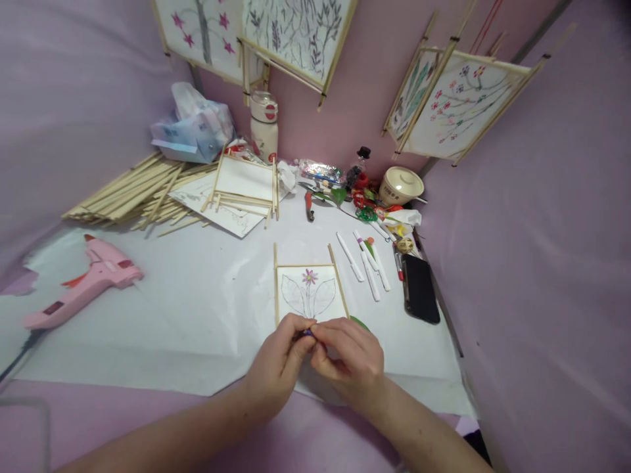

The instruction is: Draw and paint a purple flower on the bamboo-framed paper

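Observation:
My left hand [277, 362] and my right hand [353, 360] meet at the front of the table, fingertips together. Between them they pinch a small dark blue-purple object [308, 332], mostly covered by the fingers, so its kind does not show. Just beyond lies a stick-framed drawing [309, 297] with a pink flower and two large outlined leaves. Its lower edge is hidden behind my hands. A green leaf [359, 322] peeks out beside my right hand. Several white markers [371, 276] lie to the right of the drawing.
On the left rests a pink glue gun [91, 281] with its cord. Wooden sticks [123, 190], a tissue pack [192, 128] and a bottle [264, 128] stand behind. At right are a black phone [420, 289] and a lidded bowl [401, 186]. Framed pictures [470, 102] hang above.

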### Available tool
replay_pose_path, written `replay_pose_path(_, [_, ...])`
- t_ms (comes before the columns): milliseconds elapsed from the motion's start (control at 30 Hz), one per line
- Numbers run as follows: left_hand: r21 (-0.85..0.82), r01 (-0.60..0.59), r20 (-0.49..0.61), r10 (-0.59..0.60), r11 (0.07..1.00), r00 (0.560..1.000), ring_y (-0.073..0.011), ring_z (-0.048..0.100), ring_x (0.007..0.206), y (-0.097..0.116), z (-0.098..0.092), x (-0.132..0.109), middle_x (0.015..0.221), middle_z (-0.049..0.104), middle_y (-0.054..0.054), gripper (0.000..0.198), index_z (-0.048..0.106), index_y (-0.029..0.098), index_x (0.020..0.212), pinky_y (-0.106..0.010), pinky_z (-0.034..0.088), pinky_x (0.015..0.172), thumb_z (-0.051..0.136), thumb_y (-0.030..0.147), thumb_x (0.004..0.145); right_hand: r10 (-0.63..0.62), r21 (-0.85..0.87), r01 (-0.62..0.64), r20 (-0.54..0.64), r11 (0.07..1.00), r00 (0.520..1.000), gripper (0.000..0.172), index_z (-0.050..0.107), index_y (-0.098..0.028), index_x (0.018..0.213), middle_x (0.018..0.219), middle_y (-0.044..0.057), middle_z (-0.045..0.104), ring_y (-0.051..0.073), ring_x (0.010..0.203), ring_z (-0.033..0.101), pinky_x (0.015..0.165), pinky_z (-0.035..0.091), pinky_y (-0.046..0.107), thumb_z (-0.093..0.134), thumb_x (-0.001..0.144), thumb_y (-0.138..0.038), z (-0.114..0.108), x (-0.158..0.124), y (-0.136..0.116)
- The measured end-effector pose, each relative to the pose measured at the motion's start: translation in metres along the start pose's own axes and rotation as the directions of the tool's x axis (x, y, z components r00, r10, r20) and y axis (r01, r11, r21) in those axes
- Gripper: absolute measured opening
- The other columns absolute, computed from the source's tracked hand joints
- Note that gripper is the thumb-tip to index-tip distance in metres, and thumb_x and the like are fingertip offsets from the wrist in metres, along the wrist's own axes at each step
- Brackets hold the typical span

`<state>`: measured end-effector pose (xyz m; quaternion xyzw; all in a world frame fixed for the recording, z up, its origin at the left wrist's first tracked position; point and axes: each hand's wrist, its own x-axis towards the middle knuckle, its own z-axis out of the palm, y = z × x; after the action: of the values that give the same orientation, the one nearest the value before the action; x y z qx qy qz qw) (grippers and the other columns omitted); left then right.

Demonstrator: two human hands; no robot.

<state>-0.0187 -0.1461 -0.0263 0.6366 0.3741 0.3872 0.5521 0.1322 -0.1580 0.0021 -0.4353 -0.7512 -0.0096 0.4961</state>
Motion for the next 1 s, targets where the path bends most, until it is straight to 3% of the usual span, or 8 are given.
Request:
replay_pose_path(300, [-0.029, 0.046, 0.054, -0.044, 0.999, 0.998, -0.0168, 0.059, 0.086, 0.005, 0.000, 0.003, 0.094, 0.060, -0.003, 0.017, 0.052, 0.020, 0.103, -0.031, 0.048, 0.079, 0.040, 0.031, 0.098, 0.083, 0.068, -0.087, 0.051, 0.994, 0.995, 0.027, 0.067, -0.021, 0.090, 0.074, 0.003, 0.073, 0.015, 0.068, 0.068, 0.061, 0.057, 0.026, 0.057, 0.075, 0.000, -0.003, 0.001, 0.003])
replay_pose_path(533, [-0.054, 0.081, 0.096, -0.076, 0.995, 0.992, -0.0150, 0.055, 0.079, 0.003, -0.003, 0.003, 0.088, 0.059, -0.002, 0.018, 0.051, 0.020, 0.106, -0.029, 0.045, 0.074, 0.041, 0.033, 0.097, 0.275, 0.174, -0.295, 0.132, 0.940, 0.952, 0.023, 0.070, -0.019, 0.080, 0.067, 0.002, 0.070, 0.013, 0.061, 0.065, 0.057, 0.052, 0.025, 0.057, 0.072, -0.002, -0.009, 0.003, 0.006])
replay_pose_path(633, [-0.081, 0.113, 0.164, -0.098, 0.990, 0.981, -0.0139, 0.052, 0.074, 0.002, -0.005, 0.004, 0.083, 0.057, 0.000, 0.019, 0.050, 0.020, 0.111, -0.028, 0.044, 0.070, 0.041, 0.030, 0.097, 0.439, 0.270, -0.500, 0.255, 0.823, 0.861, 0.018, 0.072, -0.019, 0.080, 0.070, 0.003, 0.071, 0.014, 0.064, 0.066, 0.057, 0.052, 0.025, 0.060, 0.073, -0.007, -0.014, 0.005, 0.011])
replay_pose_path(733, [-0.165, 0.153, 0.232, -0.112, 0.974, 0.966, -0.0134, 0.052, 0.074, 0.003, -0.005, 0.007, 0.086, 0.057, -0.001, 0.023, 0.046, 0.021, 0.118, -0.029, 0.044, 0.070, 0.041, 0.025, 0.095, 0.599, 0.355, -0.711, 0.383, 0.607, 0.703, 0.011, 0.073, -0.018, 0.078, 0.069, 0.003, 0.071, 0.014, 0.061, 0.066, 0.056, 0.052, 0.025, 0.064, 0.073, -0.015, -0.019, 0.010, 0.016])
replay_pose_path(833, [-0.257, 0.198, 0.269, -0.126, 0.946, 0.955, -0.0132, 0.054, 0.076, 0.005, -0.005, 0.010, 0.090, 0.060, -0.001, 0.032, 0.041, 0.022, 0.124, -0.030, 0.045, 0.072, 0.044, 0.020, 0.093, 0.673, 0.383, -0.831, 0.492, 0.403, 0.553, 0.008, 0.073, -0.018, 0.075, 0.059, 0.000, 0.068, 0.012, 0.054, 0.062, 0.054, 0.050, 0.023, 0.065, 0.073, -0.019, -0.023, 0.014, 0.021])
replay_pose_path(900, [-0.291, 0.234, 0.278, -0.152, 0.928, 0.948, -0.0136, 0.057, 0.078, 0.006, -0.005, 0.012, 0.091, 0.061, -0.001, 0.036, 0.039, 0.023, 0.126, -0.032, 0.046, 0.075, 0.046, 0.019, 0.091, 0.687, 0.382, -0.865, 0.533, 0.326, 0.495, 0.008, 0.073, -0.018, 0.074, 0.056, -0.001, 0.067, 0.011, 0.052, 0.059, 0.053, 0.048, 0.023, 0.065, 0.072, -0.020, -0.024, 0.016, 0.023])
replay_pose_path(1000, [-0.332, 0.268, 0.257, -0.186, 0.905, 0.948, -0.0142, 0.059, 0.081, 0.006, -0.005, 0.014, 0.094, 0.061, -0.002, 0.035, 0.044, 0.023, 0.122, -0.032, 0.047, 0.076, 0.051, 0.018, 0.088, 0.707, 0.377, -0.881, 0.537, 0.288, 0.460, 0.009, 0.074, -0.017, 0.073, 0.057, 0.000, 0.067, 0.010, 0.052, 0.057, 0.052, 0.045, 0.022, 0.066, 0.072, -0.020, -0.025, 0.016, 0.026])
